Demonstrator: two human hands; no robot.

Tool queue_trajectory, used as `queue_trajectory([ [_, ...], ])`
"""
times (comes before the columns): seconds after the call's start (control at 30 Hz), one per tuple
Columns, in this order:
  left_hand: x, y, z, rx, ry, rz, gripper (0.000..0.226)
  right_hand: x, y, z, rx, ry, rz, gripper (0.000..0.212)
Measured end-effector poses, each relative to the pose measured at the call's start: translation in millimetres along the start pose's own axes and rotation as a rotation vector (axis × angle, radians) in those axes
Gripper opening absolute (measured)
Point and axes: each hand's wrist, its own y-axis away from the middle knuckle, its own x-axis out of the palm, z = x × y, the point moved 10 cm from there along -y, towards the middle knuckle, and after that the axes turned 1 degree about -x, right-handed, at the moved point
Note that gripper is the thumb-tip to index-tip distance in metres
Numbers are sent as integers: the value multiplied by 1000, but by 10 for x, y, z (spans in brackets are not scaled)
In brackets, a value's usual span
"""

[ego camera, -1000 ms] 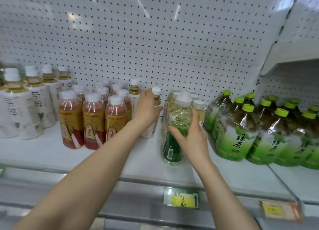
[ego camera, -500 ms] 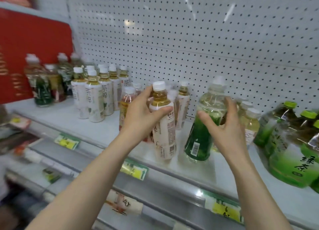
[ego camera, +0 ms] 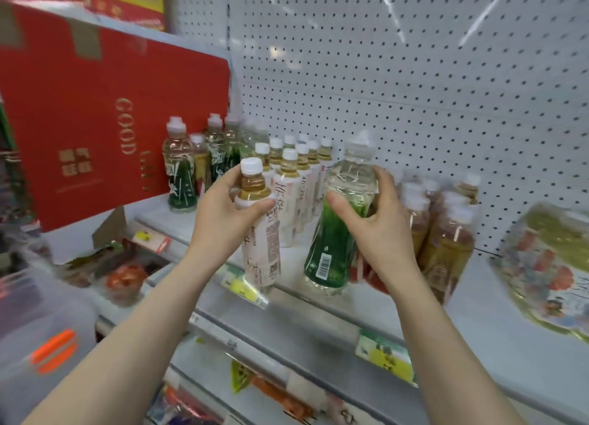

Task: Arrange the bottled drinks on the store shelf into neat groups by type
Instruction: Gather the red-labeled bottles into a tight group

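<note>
My left hand (ego camera: 223, 214) grips a white-labelled tea bottle (ego camera: 259, 249) with a white cap, held above the shelf's front edge. In my right hand (ego camera: 379, 227) is a clear bottle with a green label (ego camera: 331, 252), tilted slightly left over the shelf. Behind them stands a group of matching white-labelled tea bottles (ego camera: 296, 182). Further left are several clear green-labelled bottles (ego camera: 181, 172). Amber bottles with white caps (ego camera: 446, 233) stand to the right of my right hand.
A red cardboard box (ego camera: 95, 121) leans at the left end of the white shelf (ego camera: 510, 322). A blurred shrink-wrapped pack (ego camera: 548, 265) lies at the far right. Price tags (ego camera: 385, 357) line the shelf rail. Packaged goods fill the lower shelves.
Both hands have carried their bottles leftwards along the shelf, and my view has turned left too. The red box and the far-left green bottles have come closer into view.
</note>
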Motion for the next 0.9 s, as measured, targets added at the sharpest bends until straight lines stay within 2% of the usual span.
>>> queue_trajectory([
  [0.17, -59, -486, 326, 39, -57, 23, 53, 383, -125, 47, 79, 54, -71, 80],
  [0.33, 215, -765, 536, 82, -127, 101, 66, 491, -128, 41, 95, 75, -137, 81],
  [0.5, 331, -853, 632, 66, -247, 97, 77, 579, -187, 96, 72, 114, -121, 79],
  [0.57, 351, -863, 614, 88, -260, 128, 77, 628, -241, 166, 58, 99, -120, 80],
  [0.67, 240, -878, 642, 140, -279, 179, 63, 777, -306, 349, 28, 62, -93, 77],
  [0.8, -437, -1036, 800, 202, -337, 23, 44, 1180, -386, 664, -11, -19, -16, 80],
  [0.9, -1007, -1241, 1003, 211, -452, -116, 41, 1676, -433, 882, -40, -22, 65, 83],
])
